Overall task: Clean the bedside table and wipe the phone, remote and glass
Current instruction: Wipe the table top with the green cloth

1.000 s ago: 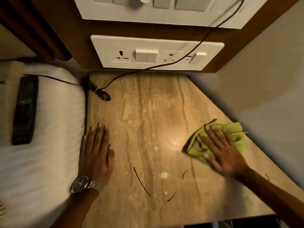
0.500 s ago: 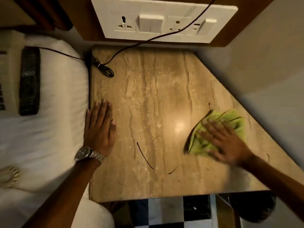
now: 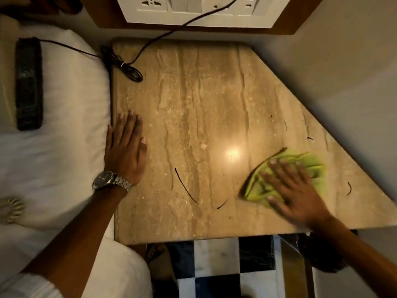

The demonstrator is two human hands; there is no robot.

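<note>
The beige marble bedside table fills the middle of the head view. My right hand presses flat on a crumpled green cloth near the table's right front corner. My left hand, with a metal wristwatch, lies flat and empty on the table's left edge beside the bed. A black remote lies on the white bedding at far left. Dark hair-like strands and small specks lie on the tabletop. No phone or glass is in view.
A black cable runs from the wall socket panel to a coil at the table's back left corner. White bedding borders the table on the left, a wall on the right. Checkered floor shows below the front edge.
The view has tilted down, showing more floor. My right hand has slid the green cloth back and forth a little near the right front corner. My left hand stays flat.
</note>
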